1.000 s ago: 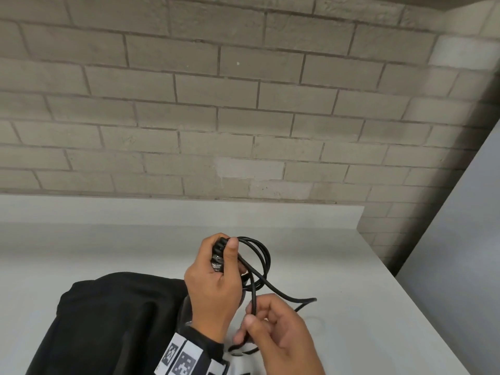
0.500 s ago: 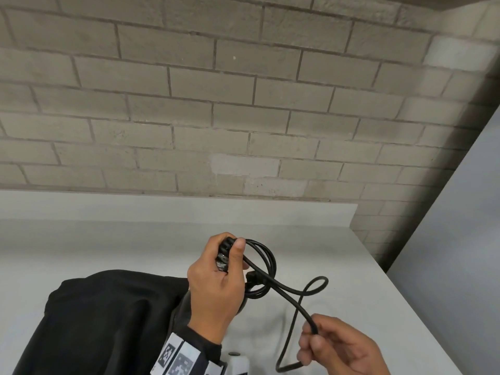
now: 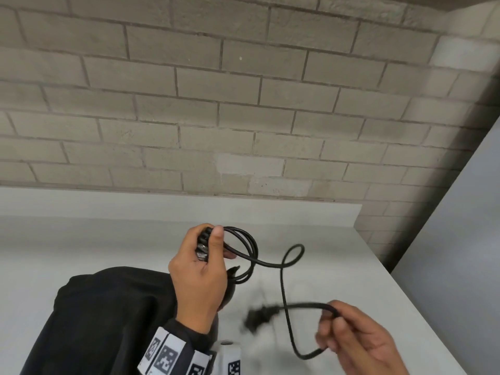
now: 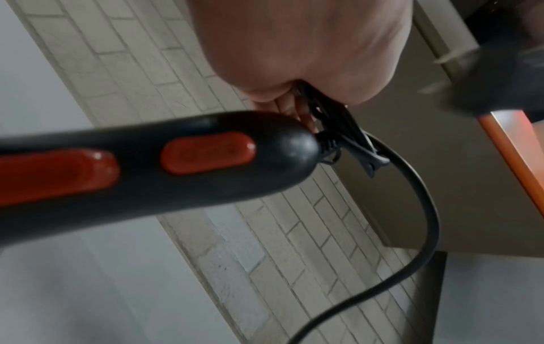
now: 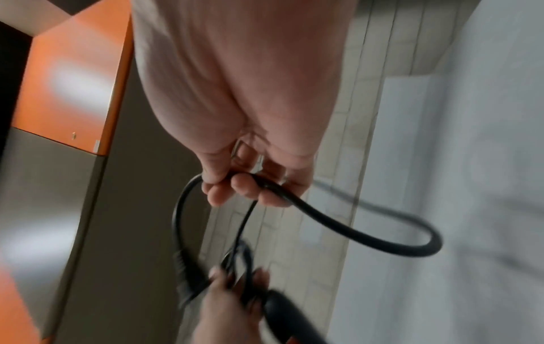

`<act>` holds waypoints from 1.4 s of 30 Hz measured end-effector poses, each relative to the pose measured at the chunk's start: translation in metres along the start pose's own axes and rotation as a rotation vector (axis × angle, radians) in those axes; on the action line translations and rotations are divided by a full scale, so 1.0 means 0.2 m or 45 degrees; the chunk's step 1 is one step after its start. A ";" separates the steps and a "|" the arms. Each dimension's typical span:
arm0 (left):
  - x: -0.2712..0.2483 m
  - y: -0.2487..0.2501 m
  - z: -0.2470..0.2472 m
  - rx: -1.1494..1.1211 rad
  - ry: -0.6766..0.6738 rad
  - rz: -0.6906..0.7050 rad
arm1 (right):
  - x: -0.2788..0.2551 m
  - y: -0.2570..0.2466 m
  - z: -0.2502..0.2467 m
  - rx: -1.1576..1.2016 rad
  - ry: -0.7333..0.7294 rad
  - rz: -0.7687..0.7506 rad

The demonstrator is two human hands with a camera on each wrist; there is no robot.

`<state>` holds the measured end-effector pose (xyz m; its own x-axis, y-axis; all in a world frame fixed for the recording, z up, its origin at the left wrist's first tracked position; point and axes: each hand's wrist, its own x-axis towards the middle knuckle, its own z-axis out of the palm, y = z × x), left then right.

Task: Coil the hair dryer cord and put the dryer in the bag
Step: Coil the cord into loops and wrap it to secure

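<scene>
My left hand [image 3: 213,247] grips several coiled loops of the black cord [image 3: 282,280] above the white table. The left wrist view shows the black hair dryer handle [image 4: 147,167] with red-orange buttons just under that hand [image 4: 297,104]; the head view hides most of the dryer. From the coil the cord runs right through a small loop to my right hand [image 3: 332,320], which pinches it near the free end. The plug [image 3: 261,316] hangs blurred between the hands. In the right wrist view the right hand [image 5: 235,183] pinches the cord [image 5: 353,232]. The black bag [image 3: 108,307] lies at the lower left.
The white table [image 3: 351,266] ends at a back lip against the brick wall [image 3: 243,117], and its right edge runs diagonally beside a grey panel [image 3: 460,239]. Marker tags sit on my left sleeve [image 3: 167,355].
My right hand has moved right and outward, drawing the loose cord into a longer run. The plug end now swings free between the hands. The left hand keeps its grip on the coil.
</scene>
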<state>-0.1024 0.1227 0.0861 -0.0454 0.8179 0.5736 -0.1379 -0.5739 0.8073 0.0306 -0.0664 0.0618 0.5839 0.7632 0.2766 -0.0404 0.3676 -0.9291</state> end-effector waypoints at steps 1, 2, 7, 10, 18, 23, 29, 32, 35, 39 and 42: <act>0.01 0.00 -0.01 -0.005 0.009 -0.016 | 0.00 -0.01 -0.05 -0.117 0.001 -0.002; 0.02 0.00 -0.02 -0.012 0.010 -0.030 | -0.01 -0.02 -0.10 -0.256 -0.043 0.027; -0.01 0.02 -0.01 -0.012 -0.035 -0.028 | -0.03 0.03 -0.23 -0.799 -0.203 0.128; -0.01 0.01 0.00 -0.011 -0.041 -0.025 | -0.03 0.02 -0.18 -0.854 -0.170 -0.050; -0.05 0.03 0.03 0.018 -0.096 0.035 | 0.05 -0.05 0.18 -1.058 -0.064 -0.499; -0.06 0.03 0.02 0.028 -0.112 0.084 | 0.15 -0.04 0.23 -1.203 -0.478 -0.321; -0.07 0.04 0.01 0.037 -0.189 0.163 | 0.30 -0.23 0.27 -1.225 -0.361 -0.804; -0.06 0.05 0.00 0.028 -0.245 0.238 | 0.36 -0.30 0.31 -1.187 -0.339 -0.862; -0.06 0.06 -0.02 -0.018 -0.340 0.333 | 0.41 -0.34 0.34 -1.123 -0.330 -0.864; -0.06 0.07 -0.02 -0.029 -0.429 0.441 | 0.44 -0.36 0.39 -1.003 -0.354 -0.780; -0.08 0.08 -0.02 -0.030 -0.420 0.517 | 0.45 -0.35 0.42 -0.910 -0.386 -0.621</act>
<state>-0.1078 0.1015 0.0895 0.2138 0.4703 0.8562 -0.1967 -0.8378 0.5093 0.0181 0.0202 0.1722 0.1626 0.7535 0.6370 0.7250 0.3467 -0.5951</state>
